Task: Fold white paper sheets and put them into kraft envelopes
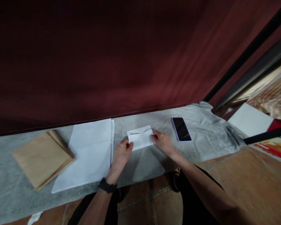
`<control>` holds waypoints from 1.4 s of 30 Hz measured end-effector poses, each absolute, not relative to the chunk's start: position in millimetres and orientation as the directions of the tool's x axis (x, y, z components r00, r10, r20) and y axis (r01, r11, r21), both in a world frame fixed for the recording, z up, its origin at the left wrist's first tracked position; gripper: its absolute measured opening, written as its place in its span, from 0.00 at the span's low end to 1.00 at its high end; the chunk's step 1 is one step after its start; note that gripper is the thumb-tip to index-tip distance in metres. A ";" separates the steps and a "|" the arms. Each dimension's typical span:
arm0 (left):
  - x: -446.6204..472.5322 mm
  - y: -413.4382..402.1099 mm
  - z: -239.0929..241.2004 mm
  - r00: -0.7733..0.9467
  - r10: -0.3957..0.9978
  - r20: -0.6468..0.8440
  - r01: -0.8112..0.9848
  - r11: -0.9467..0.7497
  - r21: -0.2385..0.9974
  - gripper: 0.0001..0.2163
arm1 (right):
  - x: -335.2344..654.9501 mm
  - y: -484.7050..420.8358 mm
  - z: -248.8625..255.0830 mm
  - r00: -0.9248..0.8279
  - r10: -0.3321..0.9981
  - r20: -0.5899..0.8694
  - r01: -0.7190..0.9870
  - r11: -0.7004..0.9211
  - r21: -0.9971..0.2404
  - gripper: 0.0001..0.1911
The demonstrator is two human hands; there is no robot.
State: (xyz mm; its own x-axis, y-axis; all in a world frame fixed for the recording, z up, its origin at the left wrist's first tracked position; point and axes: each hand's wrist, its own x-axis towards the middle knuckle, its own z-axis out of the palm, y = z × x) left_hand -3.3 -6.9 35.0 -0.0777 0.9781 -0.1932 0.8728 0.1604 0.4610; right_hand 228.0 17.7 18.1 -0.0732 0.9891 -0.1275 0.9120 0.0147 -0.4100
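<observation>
Dark red curtain fills the upper view, hanging down to the back edge of the work surface; black rails run diagonally at upper right.

Grey cloth covers a long low surface across the middle, bunched at its right end; terracotta floor tiles below and to the right.

White paper sheets, a loose stack, lie flat on the cloth left of centre; their right edge sits just beside the left hand. Brown envelopes, a stack slightly fanned, lie further left, touching or overlapping the sheets' left edge.

A separate white sheet lies far right off the cloth, near some red and orange printed material; a dark bar crosses in front of it.

Folded white paper, small, lies on the cloth at centre, between the sheets and the phone; its upper flap is partly raised or creased, exact fold hard to read.

Phone, dark screen up, pale case, lies right of the folded paper, apart from it.

Left hand: fingers curled loosely, fingertips on the folded paper's left edge, thumb close by; black watch on the wrist; whether it pinches or only presses, cannot tell.

Right hand: fingers bent, tips touching the paper's right edge; pinching or just pressing down, unclear.
</observation>
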 end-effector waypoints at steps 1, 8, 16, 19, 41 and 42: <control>-1.3 -6.3 37.7 -0.090 0.976 -0.200 0.894 0.168 0.415 0.12 | 225.6 18.3 19.4 -0.058 0.990 -0.132 0.923 0.003 -0.384 0.16; 11.6 1.3 49.4 -0.163 0.961 -0.224 0.949 0.215 0.231 0.15 | 214.3 21.9 23.6 0.033 0.989 -0.145 0.958 -0.072 -0.278 0.18; 16.7 4.5 48.1 -0.216 0.956 -0.199 0.951 0.252 0.179 0.17 | 206.6 26.9 15.9 0.063 0.994 -0.086 0.977 -0.079 -0.199 0.19; 19.0 3.5 45.8 -0.225 0.962 -0.154 0.956 0.248 0.155 0.18 | 204.4 27.8 12.1 0.062 0.997 -0.050 0.983 -0.070 -0.170 0.20; 23.9 1.5 33.6 -0.204 0.978 -0.050 0.973 0.208 0.099 0.21 | 181.7 0.1 -17.5 -0.434 0.870 0.235 0.858 0.478 -0.185 0.27; 23.6 1.4 33.1 -0.202 0.978 -0.048 0.974 0.206 0.096 0.21 | 181.0 0.3 -17.0 -0.428 0.873 0.231 0.863 0.472 -0.183 0.27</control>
